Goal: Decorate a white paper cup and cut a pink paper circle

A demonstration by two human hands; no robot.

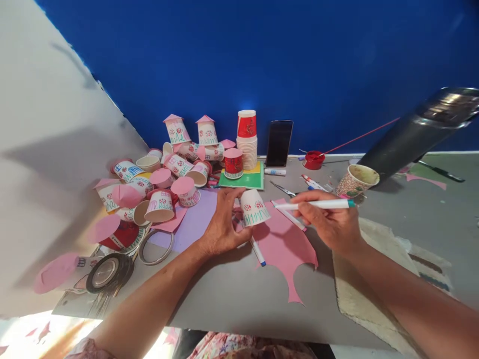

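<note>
My left hand (224, 222) grips a white paper cup (255, 208) that is tilted, with red dotted flowers and green zigzag grass drawn on its side. In my right hand (333, 222) is a white marker (322, 204) with a green end, its other end pointing left, just short of the cup. Under the cup lies a cut sheet of pink paper (284, 244). A blue-tipped marker (258, 253) and a red-tipped marker (292, 219) rest on that sheet, the first partly hidden by my left hand.
Many decorated cups with pink paper tops (183, 192) crowd the left side. A cup stack (247, 144), a phone (279, 143) and scissors (283, 189) are at the back. Tape rolls (108, 273) lie front left; a dark flask (407, 134), a patterned cup (357, 180) and a cloth (348, 284) are right.
</note>
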